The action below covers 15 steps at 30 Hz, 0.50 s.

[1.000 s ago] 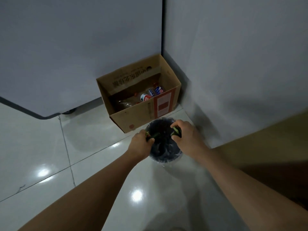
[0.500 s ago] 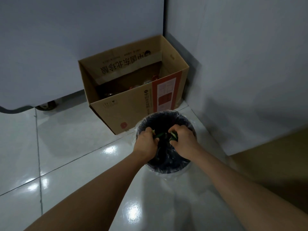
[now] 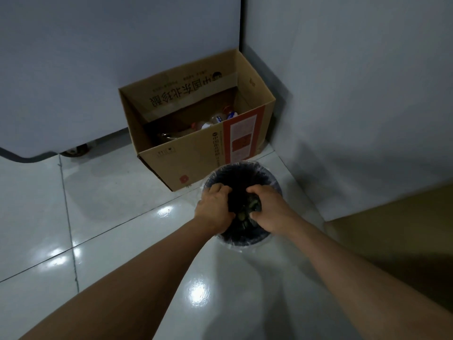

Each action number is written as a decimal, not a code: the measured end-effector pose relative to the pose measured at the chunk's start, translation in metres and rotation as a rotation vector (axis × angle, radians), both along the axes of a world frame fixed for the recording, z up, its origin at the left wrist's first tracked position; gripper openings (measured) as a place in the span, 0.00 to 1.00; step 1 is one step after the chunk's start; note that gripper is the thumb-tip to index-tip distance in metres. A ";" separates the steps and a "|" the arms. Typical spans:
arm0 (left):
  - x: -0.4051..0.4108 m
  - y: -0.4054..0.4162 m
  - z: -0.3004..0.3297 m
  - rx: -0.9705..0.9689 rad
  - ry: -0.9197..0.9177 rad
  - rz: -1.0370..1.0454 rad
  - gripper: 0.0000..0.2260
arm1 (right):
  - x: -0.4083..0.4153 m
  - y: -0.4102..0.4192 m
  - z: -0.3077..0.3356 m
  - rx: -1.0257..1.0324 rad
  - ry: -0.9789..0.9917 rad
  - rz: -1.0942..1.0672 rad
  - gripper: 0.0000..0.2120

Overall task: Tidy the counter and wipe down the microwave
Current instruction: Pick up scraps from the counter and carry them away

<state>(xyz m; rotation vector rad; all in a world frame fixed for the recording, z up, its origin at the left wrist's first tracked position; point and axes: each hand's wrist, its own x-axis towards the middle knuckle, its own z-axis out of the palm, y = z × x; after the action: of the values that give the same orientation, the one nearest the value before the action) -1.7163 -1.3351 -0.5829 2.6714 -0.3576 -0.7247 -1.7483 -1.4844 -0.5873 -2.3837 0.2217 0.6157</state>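
A round dark waste bin (image 3: 245, 168) lined with a clear bag stands on the floor in the corner. Both my hands reach down over its mouth. My left hand (image 3: 214, 208) is curled at the bin's left side; what its fingers hold is hidden. My right hand (image 3: 267, 208) is curled around small dark green scraps (image 3: 252, 204), and more greenish bits (image 3: 241, 215) lie between the hands inside the bin. The microwave and the counter are out of view.
An open cardboard box (image 3: 193, 158) holding several bottles (image 3: 215, 119) stands right behind the bin, against a pale cabinet (image 3: 110, 57) on a castor (image 3: 76, 150). A grey wall (image 3: 355, 94) closes the right side. Glossy white floor tiles (image 3: 110, 217) spread to the left.
My hands have sunk lower into the bin and the green scraps now sit deeper between them. The view has shifted a little, so the box and the bin stand further right.
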 end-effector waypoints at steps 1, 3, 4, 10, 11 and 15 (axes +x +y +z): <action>-0.001 0.001 0.013 0.012 0.007 -0.015 0.28 | -0.002 0.000 0.013 0.001 0.000 0.000 0.29; -0.003 0.002 0.040 0.022 0.034 -0.026 0.30 | -0.006 -0.001 0.040 0.003 -0.003 -0.002 0.29; -0.005 0.003 0.054 0.023 0.044 -0.025 0.30 | -0.008 -0.002 0.056 0.008 -0.001 -0.002 0.29; -0.012 0.007 0.153 0.014 0.054 0.006 0.29 | -0.018 -0.005 0.156 -0.008 0.001 0.025 0.28; -0.013 0.008 0.170 0.011 0.046 0.013 0.28 | -0.018 -0.006 0.174 -0.011 -0.001 0.030 0.28; -0.015 0.014 0.247 -0.001 0.028 0.069 0.25 | -0.019 -0.004 0.249 -0.018 -0.003 0.065 0.27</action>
<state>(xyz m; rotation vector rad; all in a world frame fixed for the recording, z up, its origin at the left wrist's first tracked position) -1.7314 -1.3213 -0.3363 2.6554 -0.2579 -0.7395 -1.7670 -1.4879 -0.3380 -2.4166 0.1492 0.6424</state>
